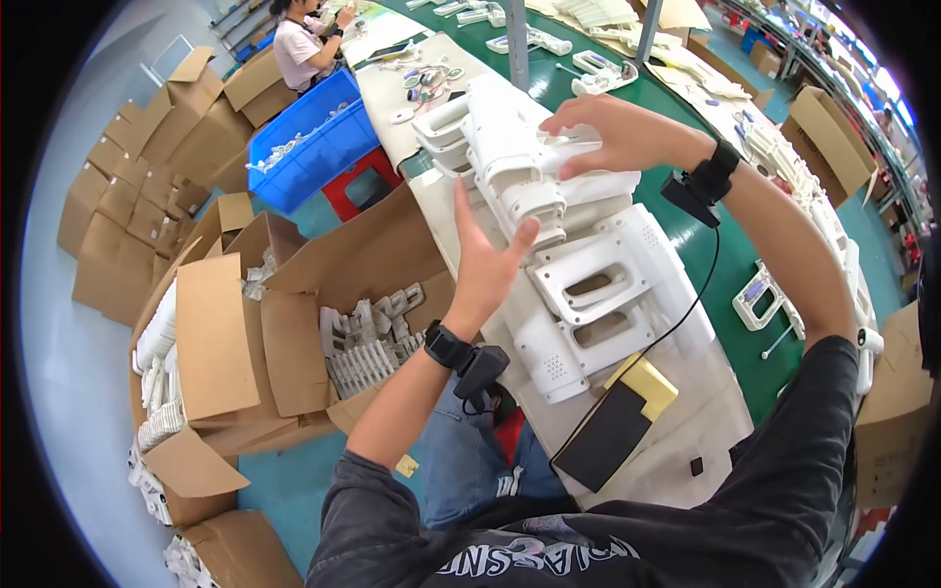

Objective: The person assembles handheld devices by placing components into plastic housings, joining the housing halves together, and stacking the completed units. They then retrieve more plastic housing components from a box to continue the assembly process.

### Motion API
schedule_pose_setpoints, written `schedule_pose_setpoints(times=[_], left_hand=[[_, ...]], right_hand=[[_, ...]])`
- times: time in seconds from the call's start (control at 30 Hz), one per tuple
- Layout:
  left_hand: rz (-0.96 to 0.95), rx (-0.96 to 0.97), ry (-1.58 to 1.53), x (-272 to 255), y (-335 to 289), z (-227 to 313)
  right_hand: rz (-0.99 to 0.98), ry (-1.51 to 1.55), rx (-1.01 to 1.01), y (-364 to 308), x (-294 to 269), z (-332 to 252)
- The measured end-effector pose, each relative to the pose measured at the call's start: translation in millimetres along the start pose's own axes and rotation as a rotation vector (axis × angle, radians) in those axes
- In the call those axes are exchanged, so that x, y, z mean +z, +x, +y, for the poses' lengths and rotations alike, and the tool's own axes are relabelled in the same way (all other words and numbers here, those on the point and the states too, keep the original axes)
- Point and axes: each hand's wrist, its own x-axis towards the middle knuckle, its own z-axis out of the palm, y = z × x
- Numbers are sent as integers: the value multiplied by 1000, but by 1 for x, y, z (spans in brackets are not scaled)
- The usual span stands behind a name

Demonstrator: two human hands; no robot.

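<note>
A pile of white plastic housings [502, 132] with oblong handle openings lies on the pale-covered bench in front of me. At its left side, my left hand [480, 260] is open, fingers stretched and thumb spread, its fingertips against or very near the pile. Over the right side of the pile reaches my right hand [627, 135], fingers curved and apart from the thumb; contact with the white parts cannot be made out. Nearer to me rest more white housings [608, 265] with handle cut-outs and dotted vent holes, untouched by either hand.
A black flat object [603, 441] overlaps a yellow piece [655, 384] near the bench's front edge. Open cartons [221, 338] of white parts stand at left, beyond them a blue bin [314, 162]. A metal post [518, 49] rises ahead. Another person [299, 49] works at far left.
</note>
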Motion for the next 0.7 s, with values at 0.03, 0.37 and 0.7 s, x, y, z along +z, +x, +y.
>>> schedule_pose_setpoints(times=[0.03,0.37,0.7], left_hand=[[-20,80,141,-8,-4,-4],[213,534,1035,-253,3,-6],[313,692,1438,-459,-26,128]], right_hand=[[54,-120,-79,-5,6,-2],[185,160,15,-14,30,-10],[179,124,94,-20,36,-9]])
